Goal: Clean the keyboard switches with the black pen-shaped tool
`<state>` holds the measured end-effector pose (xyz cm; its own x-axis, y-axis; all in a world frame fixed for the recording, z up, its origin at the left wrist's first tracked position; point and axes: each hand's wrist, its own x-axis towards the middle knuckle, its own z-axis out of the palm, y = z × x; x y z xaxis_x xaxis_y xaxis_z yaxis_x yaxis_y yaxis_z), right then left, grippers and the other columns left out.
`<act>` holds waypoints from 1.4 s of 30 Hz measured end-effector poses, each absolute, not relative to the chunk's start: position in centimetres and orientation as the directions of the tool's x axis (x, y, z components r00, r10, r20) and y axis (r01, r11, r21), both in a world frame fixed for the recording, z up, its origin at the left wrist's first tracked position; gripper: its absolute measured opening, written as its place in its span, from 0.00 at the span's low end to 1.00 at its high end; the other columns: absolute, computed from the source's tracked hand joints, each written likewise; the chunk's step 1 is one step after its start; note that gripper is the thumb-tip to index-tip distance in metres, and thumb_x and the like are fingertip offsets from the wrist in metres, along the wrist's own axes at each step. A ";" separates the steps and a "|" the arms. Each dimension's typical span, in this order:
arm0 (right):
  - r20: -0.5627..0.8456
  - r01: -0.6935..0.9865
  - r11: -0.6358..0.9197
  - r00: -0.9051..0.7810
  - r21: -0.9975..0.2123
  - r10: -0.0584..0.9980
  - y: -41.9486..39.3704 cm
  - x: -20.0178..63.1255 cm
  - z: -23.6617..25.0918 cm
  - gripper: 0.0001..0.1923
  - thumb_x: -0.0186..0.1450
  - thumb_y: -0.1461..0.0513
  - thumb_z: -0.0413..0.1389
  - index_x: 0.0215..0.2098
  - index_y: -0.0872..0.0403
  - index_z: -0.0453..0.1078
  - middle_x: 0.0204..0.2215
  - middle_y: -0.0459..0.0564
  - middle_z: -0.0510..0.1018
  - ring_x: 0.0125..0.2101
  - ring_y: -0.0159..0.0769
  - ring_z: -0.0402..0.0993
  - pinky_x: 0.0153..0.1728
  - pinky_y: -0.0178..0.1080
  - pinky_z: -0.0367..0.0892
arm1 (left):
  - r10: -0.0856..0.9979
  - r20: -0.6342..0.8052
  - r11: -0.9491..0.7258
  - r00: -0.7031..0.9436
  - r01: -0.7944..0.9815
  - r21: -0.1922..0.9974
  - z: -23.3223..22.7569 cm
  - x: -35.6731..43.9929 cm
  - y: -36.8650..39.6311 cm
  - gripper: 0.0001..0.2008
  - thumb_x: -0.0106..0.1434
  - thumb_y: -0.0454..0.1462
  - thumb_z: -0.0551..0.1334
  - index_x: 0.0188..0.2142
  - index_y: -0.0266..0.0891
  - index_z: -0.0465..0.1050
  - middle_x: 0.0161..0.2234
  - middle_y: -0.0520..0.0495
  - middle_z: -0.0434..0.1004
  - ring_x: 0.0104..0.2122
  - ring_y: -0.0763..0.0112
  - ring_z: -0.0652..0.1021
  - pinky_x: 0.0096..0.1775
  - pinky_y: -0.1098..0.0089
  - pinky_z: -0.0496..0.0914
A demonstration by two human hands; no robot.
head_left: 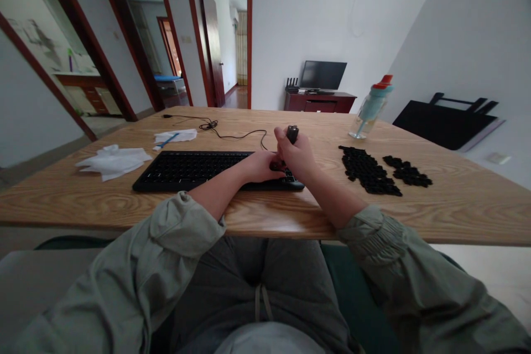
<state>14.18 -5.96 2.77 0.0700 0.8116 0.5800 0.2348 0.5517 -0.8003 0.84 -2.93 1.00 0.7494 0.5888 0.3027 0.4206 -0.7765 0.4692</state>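
A black keyboard lies on the wooden table in front of me, its right end under both hands. My right hand is closed around a dark tool handle, held upright above the keys. The handle's rounded end sticks out over the fist; its lower end is hidden. My left hand lies low over the keyboard's right part, close beside the right hand. Its thumb reaches right along the keys, and its fingers are curled at something dark that I cannot make out. Loose black keycaps lie to the right.
A smaller group of keycaps lies farther right. Behind them stands a clear bottle with a red lid. Crumpled white tissues and a blue brush-like stick lie left. The keyboard's cable runs behind it. The table's front edge is near me.
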 end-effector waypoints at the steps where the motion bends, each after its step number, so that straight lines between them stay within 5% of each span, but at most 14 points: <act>1: 0.601 0.275 0.564 0.072 -0.779 0.796 -5.9 13.9 2.8 0.27 0.64 0.41 0.51 0.20 0.52 0.56 0.16 0.42 0.59 0.20 0.29 0.56 0.22 0.35 0.54 | 0.559 0.290 -0.793 0.777 0.399 0.459 0.8 0.8 -2.8 0.10 0.59 0.39 0.64 0.37 0.37 0.78 0.33 0.46 0.81 0.34 0.65 0.79 0.40 0.67 0.71; 11: 0.707 0.446 0.626 0.020 -0.639 0.707 -5.2 12.0 2.7 0.25 0.65 0.44 0.49 0.21 0.52 0.56 0.17 0.42 0.59 0.21 0.29 0.54 0.24 0.36 0.51 | 0.537 0.448 -0.802 0.715 0.268 0.534 -3.0 1.2 -0.2 0.26 0.53 0.31 0.66 0.54 0.32 0.71 0.53 0.39 0.75 0.52 0.58 0.75 0.53 0.64 0.69; 18: 0.713 0.378 0.628 0.142 -0.681 0.687 -4.8 12.0 2.3 0.26 0.65 0.42 0.49 0.21 0.52 0.54 0.17 0.41 0.57 0.21 0.28 0.53 0.22 0.35 0.51 | 0.573 0.334 -0.754 0.748 0.323 0.571 -1.4 1.0 -1.3 0.18 0.57 0.36 0.65 0.47 0.32 0.76 0.43 0.41 0.81 0.44 0.61 0.78 0.48 0.66 0.71; 23: 0.565 0.119 0.558 0.310 -0.821 0.764 -4.1 13.4 1.7 0.26 0.63 0.40 0.50 0.23 0.51 0.53 0.16 0.39 0.56 0.17 0.27 0.53 0.17 0.34 0.52 | 0.623 0.224 -0.733 0.750 0.459 0.502 0.2 0.8 -2.2 0.13 0.56 0.43 0.65 0.37 0.37 0.79 0.35 0.46 0.81 0.36 0.65 0.78 0.41 0.68 0.70; 29: 0.489 -0.083 0.569 0.420 -0.818 0.764 -4.1 14.8 2.6 0.25 0.62 0.41 0.54 0.25 0.49 0.51 0.15 0.37 0.56 0.13 0.26 0.54 0.14 0.32 0.56 | 0.602 0.243 -0.764 0.760 0.460 0.453 0.5 0.7 -2.3 0.15 0.55 0.43 0.65 0.39 0.38 0.80 0.38 0.46 0.81 0.37 0.67 0.77 0.40 0.70 0.68; 37: 0.505 -0.095 0.600 0.446 -0.794 0.739 -3.7 15.5 3.7 0.25 0.62 0.41 0.52 0.25 0.49 0.50 0.15 0.36 0.54 0.13 0.25 0.53 0.14 0.32 0.57 | 0.638 0.268 -0.736 0.722 0.468 0.490 0.5 0.6 -2.2 0.15 0.58 0.44 0.63 0.40 0.37 0.79 0.35 0.47 0.81 0.34 0.69 0.77 0.37 0.70 0.68; 42: 0.495 -0.149 0.611 0.453 -0.778 0.741 -3.9 17.2 4.6 0.23 0.61 0.45 0.55 0.25 0.50 0.51 0.15 0.36 0.54 0.12 0.24 0.52 0.13 0.31 0.55 | 0.724 0.382 -0.654 0.574 0.396 0.644 1.0 0.2 -1.6 0.13 0.57 0.41 0.65 0.38 0.34 0.77 0.34 0.45 0.80 0.32 0.70 0.77 0.36 0.70 0.70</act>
